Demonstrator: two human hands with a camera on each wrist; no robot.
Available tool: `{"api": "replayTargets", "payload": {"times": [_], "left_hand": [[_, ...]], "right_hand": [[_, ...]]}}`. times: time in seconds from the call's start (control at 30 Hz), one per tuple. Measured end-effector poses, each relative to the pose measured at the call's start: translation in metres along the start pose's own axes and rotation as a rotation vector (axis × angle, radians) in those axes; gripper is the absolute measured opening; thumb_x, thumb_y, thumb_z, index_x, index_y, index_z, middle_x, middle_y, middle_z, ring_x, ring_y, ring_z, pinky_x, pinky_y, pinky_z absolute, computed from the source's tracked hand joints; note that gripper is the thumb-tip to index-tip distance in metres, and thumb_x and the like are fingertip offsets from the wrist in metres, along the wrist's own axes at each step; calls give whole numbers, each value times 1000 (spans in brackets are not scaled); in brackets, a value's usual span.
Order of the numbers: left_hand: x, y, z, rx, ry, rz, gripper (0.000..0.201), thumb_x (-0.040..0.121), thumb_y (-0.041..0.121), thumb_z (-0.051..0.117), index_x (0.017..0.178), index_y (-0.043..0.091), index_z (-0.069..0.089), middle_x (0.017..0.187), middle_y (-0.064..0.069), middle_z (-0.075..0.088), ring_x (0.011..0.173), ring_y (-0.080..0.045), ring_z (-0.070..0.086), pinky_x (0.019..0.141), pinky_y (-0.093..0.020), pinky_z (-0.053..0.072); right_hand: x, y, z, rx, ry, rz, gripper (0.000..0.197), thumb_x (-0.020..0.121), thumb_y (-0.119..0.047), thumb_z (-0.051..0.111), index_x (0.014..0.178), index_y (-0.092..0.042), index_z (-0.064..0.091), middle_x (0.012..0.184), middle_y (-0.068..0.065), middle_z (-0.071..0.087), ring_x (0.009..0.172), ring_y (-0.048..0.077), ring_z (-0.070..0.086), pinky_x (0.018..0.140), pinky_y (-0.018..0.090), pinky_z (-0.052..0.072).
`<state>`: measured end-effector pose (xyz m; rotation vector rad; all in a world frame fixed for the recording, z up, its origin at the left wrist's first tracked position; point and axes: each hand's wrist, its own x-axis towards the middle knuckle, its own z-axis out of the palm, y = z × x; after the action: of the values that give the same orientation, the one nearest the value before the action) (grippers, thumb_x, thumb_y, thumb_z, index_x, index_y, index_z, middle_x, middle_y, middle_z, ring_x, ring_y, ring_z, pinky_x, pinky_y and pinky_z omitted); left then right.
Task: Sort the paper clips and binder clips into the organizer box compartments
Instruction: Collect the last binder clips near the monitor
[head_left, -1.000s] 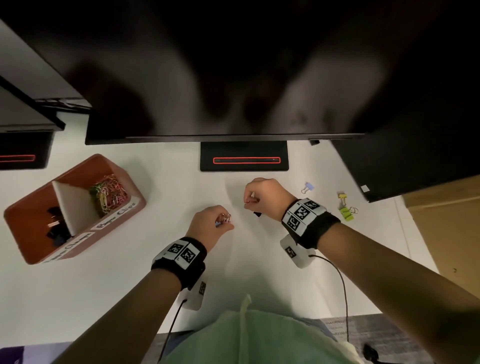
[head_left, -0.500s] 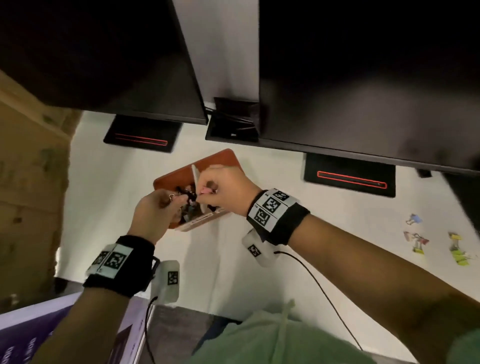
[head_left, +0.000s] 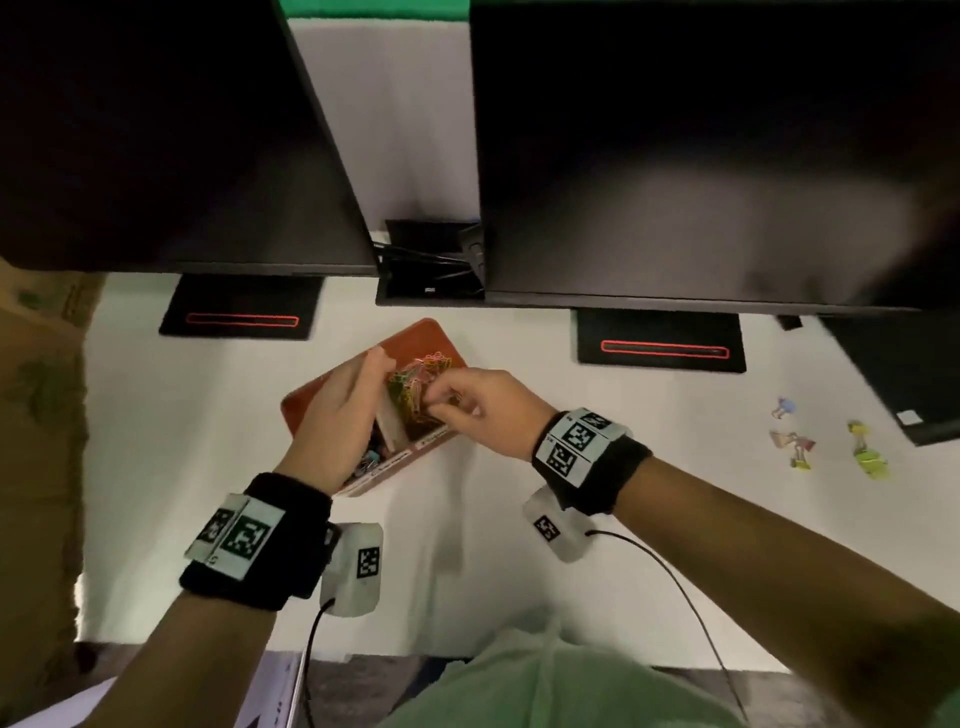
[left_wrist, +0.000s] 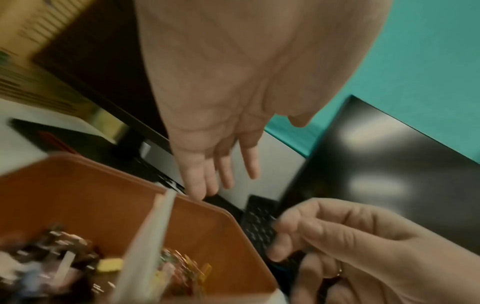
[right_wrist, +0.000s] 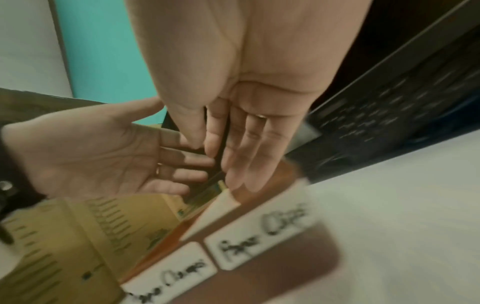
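Observation:
The orange-brown organizer box (head_left: 422, 333) stands on the white desk, split by a white divider (left_wrist: 152, 234). Coloured paper clips (head_left: 415, 375) fill its right compartment and binder clips (head_left: 370, 461) lie in the left one. My left hand (head_left: 363, 382) hovers over the left compartment with straight fingers (left_wrist: 215, 174) and an empty palm (right_wrist: 98, 156). My right hand (head_left: 451, 404) is over the paper-clip side, and its fingers (right_wrist: 241, 164) hold nothing I can see. Several loose coloured binder clips (head_left: 794, 446) lie far right on the desk.
Two dark monitors (head_left: 701, 156) overhang the back of the desk, on black stands (head_left: 660, 343) marked with red lines. A cardboard box (head_left: 36, 415) stands at the left edge. Handwritten labels (right_wrist: 259, 228) are stuck on the box's front wall.
Both hands came from the desk middle, where they held clips, to the box. Since half a second ago the left hand has opened and the right hand has shifted over the paper-clip compartment.

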<state>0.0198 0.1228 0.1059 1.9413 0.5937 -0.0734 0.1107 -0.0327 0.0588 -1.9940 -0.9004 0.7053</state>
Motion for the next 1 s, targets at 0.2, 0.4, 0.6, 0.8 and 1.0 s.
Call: {"api": "replayTargets", "payload": {"times": [0.2,0.4,0.6,0.8,1.0], "left_hand": [[20,34,118,119,-218,201,24,89,30,56,111,24,57,113,3,53,100,-13,56,83,-25,48],[28,70,257,306,-488,353,32,86,23,61,117,26,54,118,7,47,102,-8,53,87,-23,46],[33,88,376,497,-645,432,39,83,22,62,120,27,50,123,2,45,110,-18,50,96,-33,44],[30,87,441,643,-625,471,52,76,28,69,125,32,50,125,-1,41,115,-21,39,99,-34,40],[28,74,460,738,-625,499,38,81,16,65,118,22,58,124,-2,42,112,-20,40,98,-29,39]], "right_hand": [[-109,106,-90,-206,298,324,19,86,-16,59,104,-21,64,100,1,61,71,17,54,80,34,52],[-226,197,-164,-380,437,777,36,82,-18,60,117,-24,54,119,8,49,111,29,52,101,38,41],[-290,250,-190,-450,409,846,42,79,-21,64,119,-25,51,129,5,45,119,28,43,100,42,44],[-299,277,-200,-278,370,797,51,79,-13,66,126,-20,47,122,6,51,115,26,45,100,37,41],[-303,285,-195,-178,400,741,47,77,-6,63,120,-19,49,100,7,59,102,25,49,90,39,46]]}}
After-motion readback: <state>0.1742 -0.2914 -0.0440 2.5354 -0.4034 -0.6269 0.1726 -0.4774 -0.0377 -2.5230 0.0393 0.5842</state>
